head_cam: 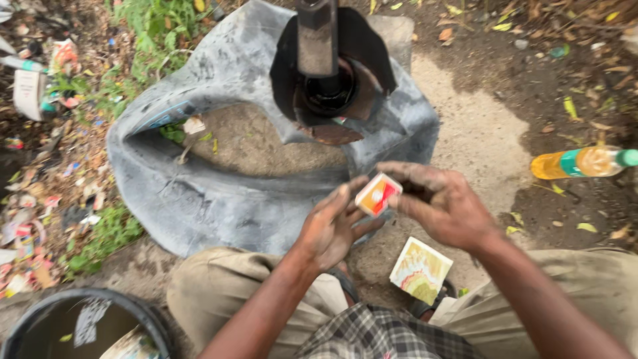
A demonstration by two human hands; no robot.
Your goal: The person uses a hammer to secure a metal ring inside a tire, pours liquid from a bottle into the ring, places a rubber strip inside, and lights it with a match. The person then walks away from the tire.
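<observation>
Small box (377, 193): orange and white, flat and rectangular, held up between both hands above the ground, in front of the knees; tilted, one broad face toward the camera.
Left hand (330, 229): grimy, fingertips pinching the lower left edge of the small box, thumb up along its side; grasping, not clenched.
Right hand (442, 206): grimy too, curled around the upper right end of the small box, fingers wrapped over the far edge; grasping the same box.
Inner tube (199, 193): large, grey, limp rubber, lying in a loose loop on the concrete just beyond the hands; the far part pressed under a clamp.
Clamp press (325, 73): dark, rusty metal, standing on the far part of the inner tube, with a square post rising out of the top of the view.
Card (421, 270): square, yellow and green pattern, lying on the ground between the feet, just below the right hand.
Bottle (581, 161): plastic, amber liquid, green band and cap, lying on its side on the dirt to the right, well apart from the hands.
Basin (80, 326): dark, round, at lower left beside the left knee, with liquid and scraps inside.
Ground: concrete patch under the tube; leaves, litter and weeds to the left and beyond.
Legs: khaki trousers, knees bent, sandals just visible.
</observation>
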